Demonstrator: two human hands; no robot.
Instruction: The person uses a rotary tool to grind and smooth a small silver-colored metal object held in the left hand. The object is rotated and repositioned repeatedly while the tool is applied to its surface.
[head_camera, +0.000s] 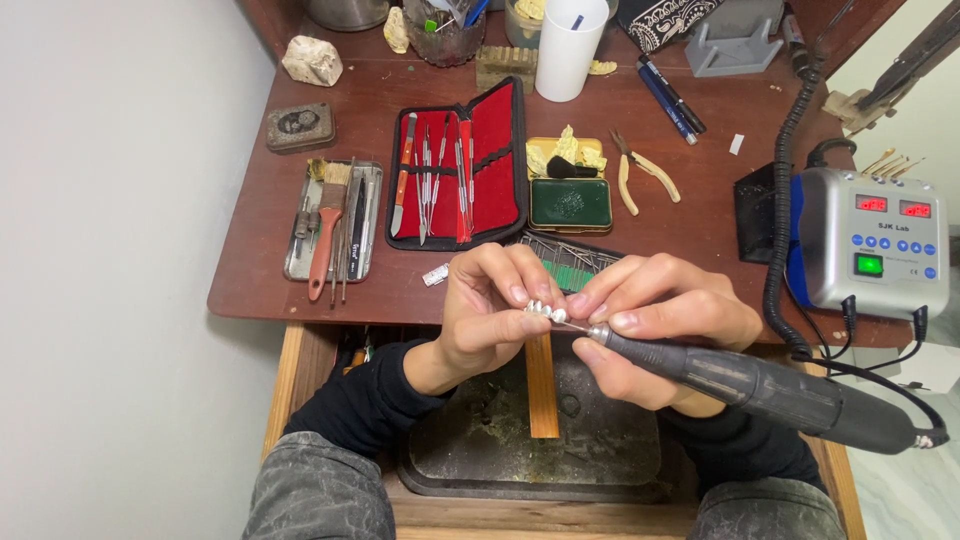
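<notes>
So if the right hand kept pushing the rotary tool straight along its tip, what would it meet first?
Almost at once the small silver piece pinched in the left hand; the right hand aims the handpiece up-left. Whether the tip touches it already is unclear.

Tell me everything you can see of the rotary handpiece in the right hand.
The rotary handpiece is a dark, cylindrical tool with a worn, scuffed body, lying tilted, tip up-left. Its thin metal bit meets the small silvery piece pinched in the left hand. The right hand grips it near the nose like a pen. A black cable leaves its rear end toward the grey control box.
</notes>
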